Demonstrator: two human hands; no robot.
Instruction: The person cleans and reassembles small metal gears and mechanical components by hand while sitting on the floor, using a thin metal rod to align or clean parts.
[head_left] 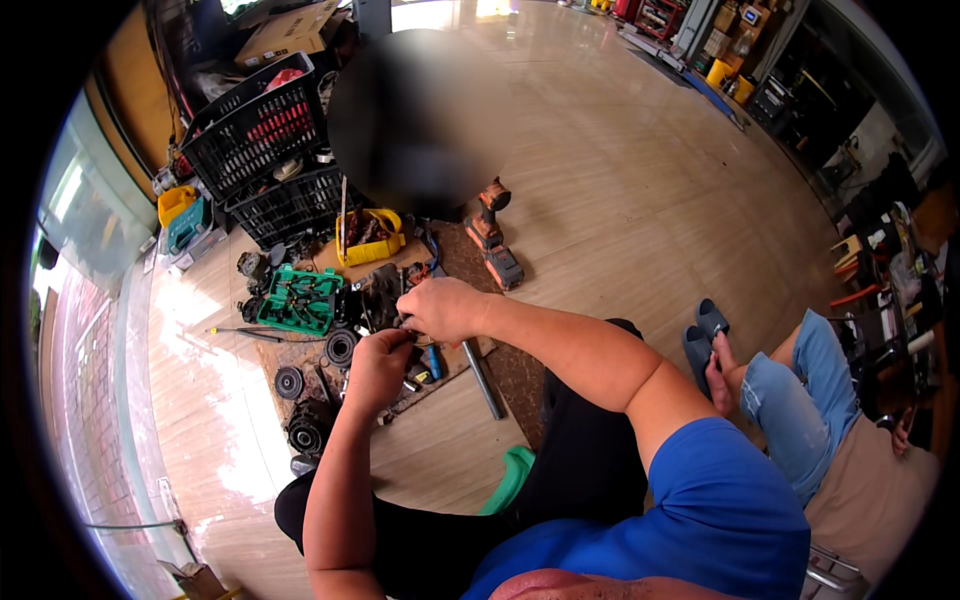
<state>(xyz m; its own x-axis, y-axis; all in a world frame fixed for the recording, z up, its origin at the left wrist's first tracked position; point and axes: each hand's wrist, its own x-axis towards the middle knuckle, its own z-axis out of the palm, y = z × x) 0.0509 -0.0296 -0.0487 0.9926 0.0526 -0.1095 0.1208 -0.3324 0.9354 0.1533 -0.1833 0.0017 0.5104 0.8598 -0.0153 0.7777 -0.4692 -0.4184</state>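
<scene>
Over a mat crowded with dark, greasy machine parts, my two hands come close together. My left hand (377, 370) is closed, its thumb and fingers pinched toward the other hand. Curled over from the right, my right hand (447, 308) is closed too. Whatever lies between the fingers is hidden or too small to name. A dark metal assembly (380, 288) lies just beyond them. Left of the hands are a black ringed pulley (341, 347) and an opened green tool case (302, 300). A blue cylindrical piece (434, 362) and a grey metal tube (483, 380) lie to the right.
An orange-and-black cordless power tool (492, 240) lies beyond my right hand. A yellow cut-open container (370, 240) and black crates (255, 130) stand farther back. Another pulley (288, 383) lies at left. A seated person in blue shorts (800, 410) is at right; a blurred patch covers the top middle.
</scene>
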